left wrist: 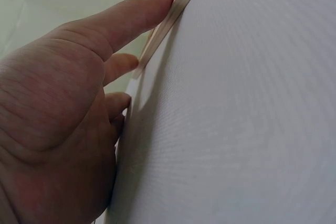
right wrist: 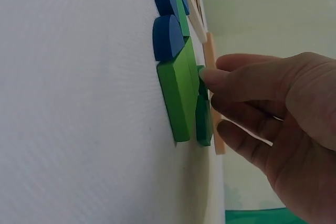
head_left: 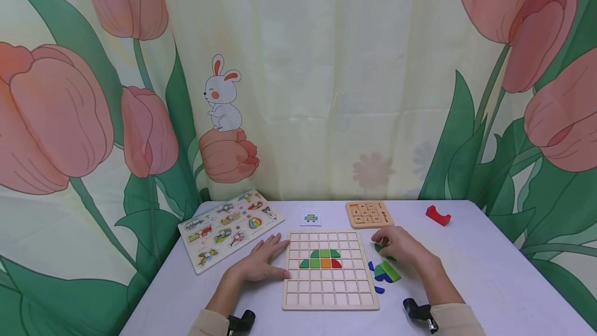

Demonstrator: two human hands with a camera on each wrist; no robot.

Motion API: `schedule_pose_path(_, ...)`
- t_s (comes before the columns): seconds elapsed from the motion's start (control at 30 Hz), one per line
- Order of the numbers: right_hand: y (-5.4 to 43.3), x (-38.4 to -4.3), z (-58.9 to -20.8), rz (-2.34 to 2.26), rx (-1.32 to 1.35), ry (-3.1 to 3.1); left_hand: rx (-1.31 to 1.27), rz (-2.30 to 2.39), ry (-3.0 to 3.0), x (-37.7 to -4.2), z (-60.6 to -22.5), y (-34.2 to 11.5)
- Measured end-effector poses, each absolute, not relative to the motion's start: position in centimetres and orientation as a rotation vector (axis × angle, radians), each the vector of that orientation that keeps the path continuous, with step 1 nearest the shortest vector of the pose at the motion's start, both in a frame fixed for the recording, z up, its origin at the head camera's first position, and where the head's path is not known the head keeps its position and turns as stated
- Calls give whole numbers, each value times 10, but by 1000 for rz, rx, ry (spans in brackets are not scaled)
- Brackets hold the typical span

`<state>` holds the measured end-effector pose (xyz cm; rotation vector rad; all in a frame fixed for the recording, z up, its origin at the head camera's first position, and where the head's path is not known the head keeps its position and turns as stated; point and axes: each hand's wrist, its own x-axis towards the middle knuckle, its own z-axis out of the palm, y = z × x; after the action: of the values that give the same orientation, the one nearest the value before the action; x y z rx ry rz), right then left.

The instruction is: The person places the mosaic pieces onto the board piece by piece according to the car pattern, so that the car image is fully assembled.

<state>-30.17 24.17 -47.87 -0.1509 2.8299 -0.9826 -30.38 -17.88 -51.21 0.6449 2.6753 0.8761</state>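
A wooden grid board (head_left: 342,287) lies at the middle of the table. On it sit green, orange and red blocks (head_left: 321,259) in a domed shape. My left hand (head_left: 263,261) rests at the board's left edge with fingers spread; its thumb (left wrist: 142,17) touches the rim in the left wrist view. Right of the board, my right hand (head_left: 401,245) pinches at a dark green curved block (right wrist: 202,80), partly hidden by the thumb. Another dark green block (right wrist: 203,121) lies beside it. Closer to me are light green blocks (head_left: 389,271) and blue rounded blocks (head_left: 380,290).
A small pattern card (head_left: 311,217) lies behind the board. To its right is a wooden number tray (head_left: 370,214), and farther right a red bracket-shaped piece (head_left: 438,215). A picture puzzle board (head_left: 230,231) lies at the left. A printed curtain (head_left: 303,82) hangs behind the table.
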Motion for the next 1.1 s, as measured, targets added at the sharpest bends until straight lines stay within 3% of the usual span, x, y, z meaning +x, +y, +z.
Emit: schedule_pose_path(1.1, 233, -304, -483, -968, -177, 2816, 629, 869, 2676, -303, -511, -177)
